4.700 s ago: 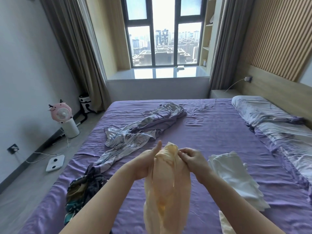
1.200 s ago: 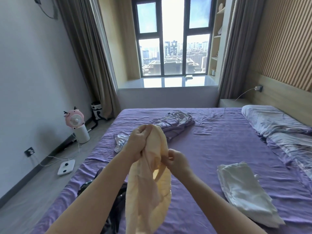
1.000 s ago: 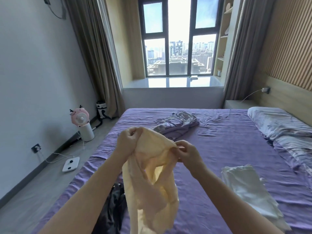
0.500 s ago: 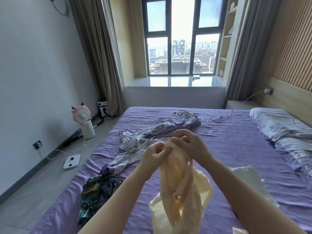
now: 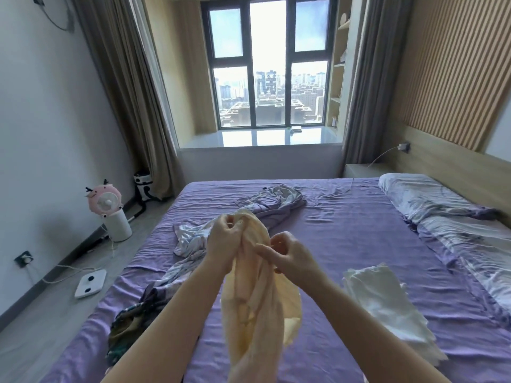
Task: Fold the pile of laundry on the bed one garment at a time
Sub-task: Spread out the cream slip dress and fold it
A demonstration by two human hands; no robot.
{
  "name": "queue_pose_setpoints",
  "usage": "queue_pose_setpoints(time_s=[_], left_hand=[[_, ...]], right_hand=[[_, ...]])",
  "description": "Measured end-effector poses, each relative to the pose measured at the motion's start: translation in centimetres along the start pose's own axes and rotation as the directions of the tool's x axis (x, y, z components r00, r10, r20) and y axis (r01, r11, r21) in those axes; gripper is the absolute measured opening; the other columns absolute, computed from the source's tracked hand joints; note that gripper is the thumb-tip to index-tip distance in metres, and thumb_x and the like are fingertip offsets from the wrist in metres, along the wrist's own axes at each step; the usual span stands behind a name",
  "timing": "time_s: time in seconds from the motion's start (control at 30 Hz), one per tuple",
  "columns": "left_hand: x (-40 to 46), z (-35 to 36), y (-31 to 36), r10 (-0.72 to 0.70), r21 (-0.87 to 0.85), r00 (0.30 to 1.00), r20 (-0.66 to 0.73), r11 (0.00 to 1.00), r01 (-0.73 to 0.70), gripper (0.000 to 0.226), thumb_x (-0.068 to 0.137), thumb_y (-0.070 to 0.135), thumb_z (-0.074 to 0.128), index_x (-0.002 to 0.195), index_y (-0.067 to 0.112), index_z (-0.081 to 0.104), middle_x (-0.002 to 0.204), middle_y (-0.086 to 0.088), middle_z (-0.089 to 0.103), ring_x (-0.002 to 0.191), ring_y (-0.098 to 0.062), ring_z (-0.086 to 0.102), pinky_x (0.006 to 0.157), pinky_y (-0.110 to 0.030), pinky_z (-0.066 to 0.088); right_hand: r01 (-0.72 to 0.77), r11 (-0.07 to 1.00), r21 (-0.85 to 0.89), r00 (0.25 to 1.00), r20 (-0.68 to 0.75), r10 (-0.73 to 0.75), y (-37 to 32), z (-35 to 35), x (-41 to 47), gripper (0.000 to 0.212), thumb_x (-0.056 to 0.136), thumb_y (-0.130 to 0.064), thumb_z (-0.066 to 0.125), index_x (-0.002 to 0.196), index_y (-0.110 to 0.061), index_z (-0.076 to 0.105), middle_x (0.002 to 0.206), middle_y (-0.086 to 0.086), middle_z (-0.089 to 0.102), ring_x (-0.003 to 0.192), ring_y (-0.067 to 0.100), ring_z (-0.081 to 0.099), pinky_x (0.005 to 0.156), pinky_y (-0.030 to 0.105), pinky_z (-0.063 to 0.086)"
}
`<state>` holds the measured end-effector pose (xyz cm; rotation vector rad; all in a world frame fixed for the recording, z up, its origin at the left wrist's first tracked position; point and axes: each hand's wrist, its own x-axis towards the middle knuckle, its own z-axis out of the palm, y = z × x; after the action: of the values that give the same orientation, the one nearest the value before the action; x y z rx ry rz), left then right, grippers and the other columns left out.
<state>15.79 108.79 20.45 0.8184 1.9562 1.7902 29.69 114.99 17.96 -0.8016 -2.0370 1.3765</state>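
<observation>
Both hands hold a yellow garment up over the bed.

Left hand (image 5: 225, 240) fingers curl around the bunched top of the garment (image 5: 255, 294); right hand (image 5: 290, 255) pinches its edge just beside. It hangs above the purple bed (image 5: 345, 244), near a folded white cloth (image 5: 384, 302).

Purple-sheeted bed (image 5: 345, 233), folded white cloth (image 5: 384, 302) at right, crumpled patterned bedding (image 5: 265, 200) toward the far left, dark garment (image 5: 130, 327) at left edge, pillows (image 5: 431, 200) at headboard
</observation>
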Motion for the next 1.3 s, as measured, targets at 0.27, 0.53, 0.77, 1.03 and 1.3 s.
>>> queue_pose_setpoints(time_s=[0.27, 0.53, 0.77, 1.03, 1.3], left_hand=[[1.4, -4.9, -0.8, 0.124, 0.183, 0.99, -0.063, 0.977, -0.111, 0.016, 0.086, 0.032, 0.067, 0.075, 0.022, 0.063, 0.061, 0.005, 0.059, 0.053, -0.002, 0.053, 0.051, -0.016, 0.041], [-2.2, -4.7, -0.8, 0.411, 0.368, 0.91, 0.064, 0.837, -0.404, 0.015, 0.086, 0.03, 0.068, 0.081, 0.017, 0.065, 0.076, 0.001, 0.064, 0.072, -0.014, 0.06, 0.069, -0.034, 0.051], [-5.6, 0.1, -1.8, 0.142, 0.538, 0.97, 0.199, 0.811, -0.229, 0.034, 0.08, 0.046, 0.068, 0.082, 0.017, 0.05, 0.067, 0.01, 0.054, 0.068, -0.015, 0.056, 0.06, -0.027, 0.041], [-2.6, 0.3, 2.0, 0.098, 0.603, 0.923, 0.372, 0.73, -0.321, 0.021, 0.092, 0.02, 0.052, 0.075, 0.013, 0.062, 0.07, 0.003, 0.059, 0.066, -0.015, 0.054, 0.056, -0.025, 0.035], [-1.0, 0.4, 4.3, 0.042, 0.665, 0.939, 0.341, 0.695, -0.273, 0.016, 0.085, 0.03, 0.059, 0.078, 0.016, 0.06, 0.07, 0.002, 0.059, 0.068, -0.015, 0.054, 0.063, -0.028, 0.044]], right_hand=[[-0.046, 0.968, 0.247, 0.996, 0.08, 0.028, -2.3, -0.5, 1.2, 0.014, 0.091, -0.009, 0.06, 0.08, -0.017, 0.063, 0.065, 0.003, 0.057, 0.053, 0.01, 0.053, 0.052, 0.025, 0.05], [-0.058, 0.914, 0.401, 0.998, 0.02, 0.054, -6.6, -0.4, 4.4, 0.009, 0.086, -0.001, 0.064, 0.086, -0.008, 0.058, 0.073, 0.008, 0.059, 0.054, 0.014, 0.059, 0.049, 0.023, 0.051], [-0.13, 0.878, 0.461, 0.991, 0.065, 0.113, -7.7, -1.0, 4.7, 0.015, 0.085, 0.005, 0.064, 0.094, -0.002, 0.054, 0.077, 0.017, 0.062, 0.05, 0.016, 0.065, 0.048, 0.024, 0.053], [-0.186, 0.936, 0.298, 0.976, 0.163, 0.143, -3.8, -2.4, 2.5, 0.021, 0.086, 0.009, 0.051, 0.101, -0.005, 0.059, 0.084, 0.009, 0.063, 0.068, 0.016, 0.06, 0.061, 0.026, 0.054], [-0.016, 0.992, 0.125, 0.986, 0.166, -0.005, -0.5, -1.2, 0.7, 0.018, 0.083, 0.003, 0.065, 0.099, -0.003, 0.06, 0.085, 0.014, 0.064, 0.074, 0.023, 0.059, 0.067, 0.033, 0.05]])
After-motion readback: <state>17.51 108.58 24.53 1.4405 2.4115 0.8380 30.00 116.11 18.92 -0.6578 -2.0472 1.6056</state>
